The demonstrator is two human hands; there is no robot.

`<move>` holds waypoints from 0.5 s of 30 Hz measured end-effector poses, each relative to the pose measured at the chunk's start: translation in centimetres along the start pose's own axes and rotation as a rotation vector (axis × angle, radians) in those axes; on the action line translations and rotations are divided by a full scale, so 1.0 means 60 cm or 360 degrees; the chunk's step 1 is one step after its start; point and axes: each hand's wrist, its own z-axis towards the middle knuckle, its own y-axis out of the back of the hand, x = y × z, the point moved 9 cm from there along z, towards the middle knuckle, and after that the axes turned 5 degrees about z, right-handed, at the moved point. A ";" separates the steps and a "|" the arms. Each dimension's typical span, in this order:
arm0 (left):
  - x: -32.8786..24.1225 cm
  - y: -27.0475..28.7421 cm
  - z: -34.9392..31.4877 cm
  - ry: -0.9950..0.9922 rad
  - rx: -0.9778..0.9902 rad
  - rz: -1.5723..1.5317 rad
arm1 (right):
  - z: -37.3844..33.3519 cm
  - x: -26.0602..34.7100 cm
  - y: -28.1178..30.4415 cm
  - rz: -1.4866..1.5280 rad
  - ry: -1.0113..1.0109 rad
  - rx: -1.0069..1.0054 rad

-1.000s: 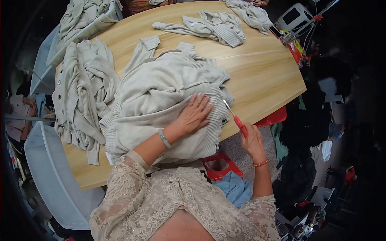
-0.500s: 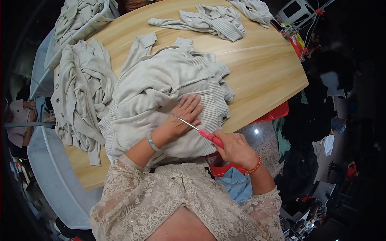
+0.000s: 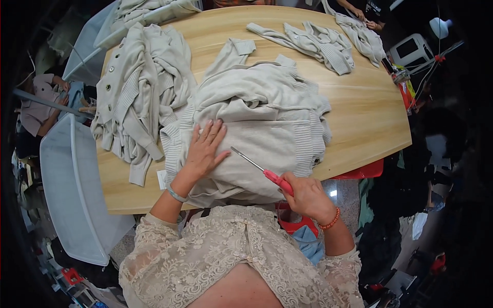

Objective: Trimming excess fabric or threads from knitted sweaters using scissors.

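A pale grey knitted garment (image 3: 262, 141) with ribbed edges lies in front of me on top of other knitwear, its front panel spread fairly smooth. My left hand (image 3: 204, 155) rests flat on its left part, fingers apart and holding nothing. In my right hand (image 3: 309, 199) is a red-handled tool (image 3: 279, 180) with a slim metal shaft; its exact kind is unclear. The tool's tip points up and left over the fabric, near my left thumb. Whether the tip touches the cloth I cannot tell.
More grey knitwear (image 3: 138, 87) with buttons lies heaped at the left. Another garment (image 3: 321, 46) is at the back of the wooden table (image 3: 367, 120). Pale plastic bins (image 3: 67, 190) stand left. Another person's hands (image 3: 364, 18) touch knitwear at the far right.
My left hand has slid left across the garment, and the fabric beneath is flatter. The right hand still holds the tool, slightly farther right. The whole view has shifted.
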 end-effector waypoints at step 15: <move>0.289 -0.062 -0.156 0.0843 -0.0200 -0.1530 | 0.082 0.158 -0.100 -0.0031 0.0418 0.0043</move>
